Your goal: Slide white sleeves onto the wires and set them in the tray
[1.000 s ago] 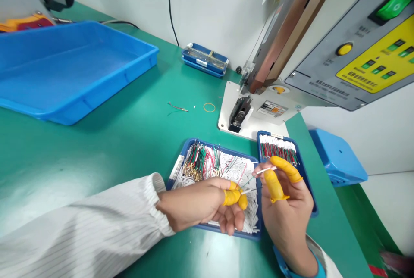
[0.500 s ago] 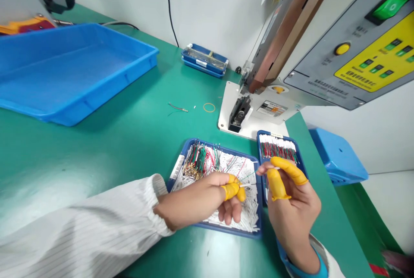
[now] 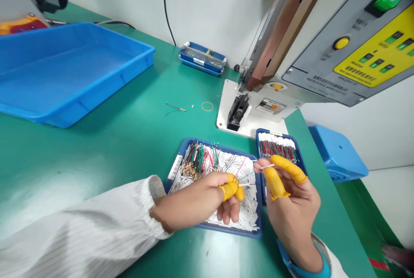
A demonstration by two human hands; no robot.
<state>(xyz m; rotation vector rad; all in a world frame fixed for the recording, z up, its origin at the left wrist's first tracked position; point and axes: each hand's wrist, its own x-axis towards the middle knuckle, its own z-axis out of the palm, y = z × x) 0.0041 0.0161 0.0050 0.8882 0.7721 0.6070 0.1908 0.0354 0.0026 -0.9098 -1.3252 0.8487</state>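
My left hand [image 3: 223, 194], with yellow finger cots, is pinched over the tray of white tubes [image 3: 213, 226]. It grips a thin wire lead whose green and black wires [image 3: 248, 176] point right, with a white tube [image 3: 245, 184] on the black one. Across the tray's right edge, my right hand [image 3: 291, 200] pinches another slim white tube [image 3: 268, 166] between thumb and fingers in yellow cots. The green wire's tip comes close to the right fingertips; whether it touches the tube I cannot tell. More red, green and black wires with brass-coloured ends [image 3: 197, 159] lie on the tray's far side.
Behind my right hand stands a second tray of sleeved wires [image 3: 278, 146]. A press machine [image 3: 268, 110] rises at the back right. A large blue bin [image 3: 80, 67], a small tray [image 3: 202, 59], a rubber band [image 3: 207, 106] and a loose wire [image 3: 176, 107] are on the green table.
The white tube in my right fingers now shows more plainly and sits slightly further left. My left hand keeps its grip on the wire lead. The whole view has shifted a little.
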